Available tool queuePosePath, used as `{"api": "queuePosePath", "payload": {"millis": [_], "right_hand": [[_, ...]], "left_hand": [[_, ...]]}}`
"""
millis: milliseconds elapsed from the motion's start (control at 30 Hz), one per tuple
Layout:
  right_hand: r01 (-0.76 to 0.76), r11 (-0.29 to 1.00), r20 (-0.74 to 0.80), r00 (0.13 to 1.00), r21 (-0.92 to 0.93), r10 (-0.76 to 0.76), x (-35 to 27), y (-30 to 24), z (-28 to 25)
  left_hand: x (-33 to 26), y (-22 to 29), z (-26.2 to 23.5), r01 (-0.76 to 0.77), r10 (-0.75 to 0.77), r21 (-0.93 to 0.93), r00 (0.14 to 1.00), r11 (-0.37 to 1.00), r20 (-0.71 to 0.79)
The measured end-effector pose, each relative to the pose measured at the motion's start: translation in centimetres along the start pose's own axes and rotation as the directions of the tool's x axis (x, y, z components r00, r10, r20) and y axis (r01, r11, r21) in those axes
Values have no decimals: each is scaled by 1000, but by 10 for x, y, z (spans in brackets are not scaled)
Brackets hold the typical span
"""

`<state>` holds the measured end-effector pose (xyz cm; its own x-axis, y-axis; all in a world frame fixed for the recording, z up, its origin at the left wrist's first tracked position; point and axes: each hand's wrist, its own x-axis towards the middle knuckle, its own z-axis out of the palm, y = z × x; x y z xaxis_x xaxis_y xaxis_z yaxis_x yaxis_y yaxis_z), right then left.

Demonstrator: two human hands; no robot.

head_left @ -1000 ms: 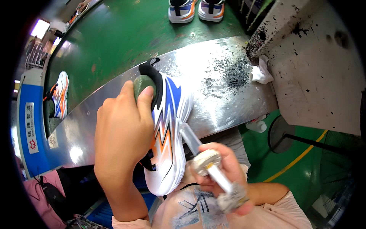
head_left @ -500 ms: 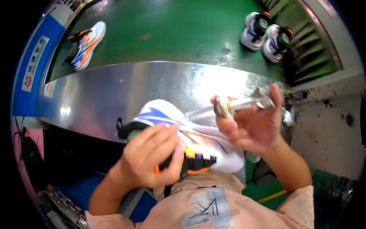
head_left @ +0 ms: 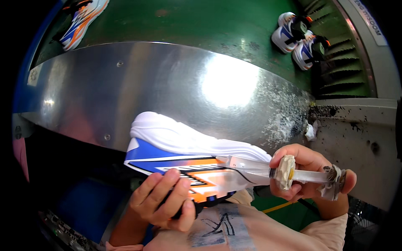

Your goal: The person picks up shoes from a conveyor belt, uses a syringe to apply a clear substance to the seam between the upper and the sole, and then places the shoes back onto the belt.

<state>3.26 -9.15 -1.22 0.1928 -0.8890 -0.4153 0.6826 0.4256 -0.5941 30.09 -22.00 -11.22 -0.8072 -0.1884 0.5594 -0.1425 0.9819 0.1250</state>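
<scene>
My left hand (head_left: 167, 198) is wrapped around the collar side of a sneaker (head_left: 184, 161) with a white sole and blue, orange and white upper. The shoe lies tilted on its side in front of my chest, sole toward the metal ledge. In my right hand (head_left: 307, 167) is a clear plastic syringe (head_left: 247, 164), its flange and plunger end wrapped in whitish tape. My thumb sits near the flange and a finger reaches to the plunger end. The syringe tip points left and meets the seam between sole and upper, as far as I can see.
A shiny metal ledge (head_left: 163, 79) runs across beyond the shoe. Behind it, a green conveyor surface (head_left: 201, 25) carries one sneaker (head_left: 83, 21) at far left and a pair (head_left: 297, 42) at far right, by dark strip curtains (head_left: 343, 67). Crumpled white scrap (head_left: 311, 130) sits on the right.
The sneaker has turned so its side and sole edge show. My right hand has come lower and to the right, bringing the syringe tip onto the seam. The view has shifted.
</scene>
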Motion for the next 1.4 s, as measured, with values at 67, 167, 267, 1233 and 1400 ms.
{"api": "queuePosePath", "payload": {"millis": [67, 167, 267, 1233, 1400], "right_hand": [[-25, 999, -75, 997, -42, 22, -13, -2, 3], [33, 997, -84, 996, -65, -39, -32, 5, -2], [53, 996, -116, 991, -77, -62, -56, 10, -8], [603, 728, -249, 798, 325, -549, -90, 96, -32], [682, 708, -235, 729, 182, -642, -81, 104, -36]], "left_hand": [[-5, 1, -1, -3, 2, 32, 1000, 999, 12], [-9, 2, 3, -16, 17, 79, 1000, 997, -9], [-7, 5, 1, -1, 0, 69, 1000, 998, 16], [78, 4, -5, -31, 24, 48, 989, 998, 145], [97, -4, 0, 8, -4, -21, 981, 1000, 195]]}}
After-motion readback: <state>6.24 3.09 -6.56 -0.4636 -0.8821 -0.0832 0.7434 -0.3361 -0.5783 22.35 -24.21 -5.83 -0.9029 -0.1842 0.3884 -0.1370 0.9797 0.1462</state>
